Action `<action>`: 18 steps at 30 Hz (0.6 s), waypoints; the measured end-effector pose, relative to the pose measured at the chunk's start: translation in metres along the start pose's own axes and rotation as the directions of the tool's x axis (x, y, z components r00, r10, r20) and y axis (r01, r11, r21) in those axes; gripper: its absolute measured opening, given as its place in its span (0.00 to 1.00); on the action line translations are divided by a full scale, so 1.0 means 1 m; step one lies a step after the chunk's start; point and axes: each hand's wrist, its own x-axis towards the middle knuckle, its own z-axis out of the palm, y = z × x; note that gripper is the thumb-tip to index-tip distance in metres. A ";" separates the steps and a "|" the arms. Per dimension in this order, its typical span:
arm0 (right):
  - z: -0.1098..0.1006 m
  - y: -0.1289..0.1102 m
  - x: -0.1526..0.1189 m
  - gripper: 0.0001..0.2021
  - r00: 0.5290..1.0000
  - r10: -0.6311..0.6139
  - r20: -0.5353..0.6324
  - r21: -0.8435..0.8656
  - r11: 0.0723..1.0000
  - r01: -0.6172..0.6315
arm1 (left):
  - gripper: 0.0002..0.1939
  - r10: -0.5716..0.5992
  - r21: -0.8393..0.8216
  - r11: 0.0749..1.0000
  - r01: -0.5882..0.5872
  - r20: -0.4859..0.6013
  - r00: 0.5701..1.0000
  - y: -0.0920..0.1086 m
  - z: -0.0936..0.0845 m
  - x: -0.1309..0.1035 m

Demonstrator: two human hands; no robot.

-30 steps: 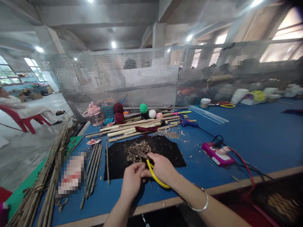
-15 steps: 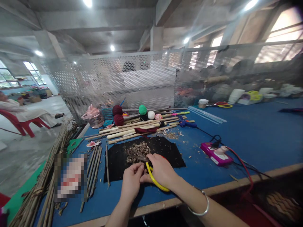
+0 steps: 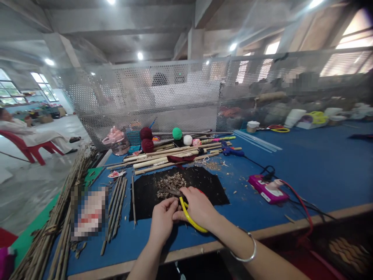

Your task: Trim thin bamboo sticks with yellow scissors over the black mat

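Observation:
My right hand is closed around the yellow-handled scissors, whose dark blades point left over a heap of small brown wood chips. Close against it, my left hand is closed with thumb and fingertips pinched together; what it holds is too small or hidden to tell. Both hands are at the front edge of a black cloth, where the chips lie. A single thin stick rests along the cloth's left edge.
Several sticks and a big twig bundle lie to the left. Behind the cloth are pale rods, yarn balls and a blue glue gun. A purple power strip with cords sits right. A perforated screen stands behind.
The whole view has shifted slightly. Both hands stay together by the chips, the right still around the scissors; the blades look a little more apart than before.

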 end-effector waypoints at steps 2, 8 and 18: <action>0.000 0.000 0.000 0.33 1.000 0.011 0.015 0.009 1.000 -0.011 | 0.19 -0.024 -0.017 1.000 0.024 0.008 1.000 0.001 0.000 0.000; 0.001 0.003 0.002 0.28 0.999 0.034 0.039 0.050 0.998 -0.036 | 0.22 -0.068 0.008 0.998 0.068 -0.052 0.996 0.002 0.000 -0.001; -0.001 0.002 -0.003 0.33 1.000 0.031 -0.006 0.015 0.999 -0.031 | 0.18 0.023 0.001 1.000 -0.023 -0.090 0.996 0.000 0.000 0.001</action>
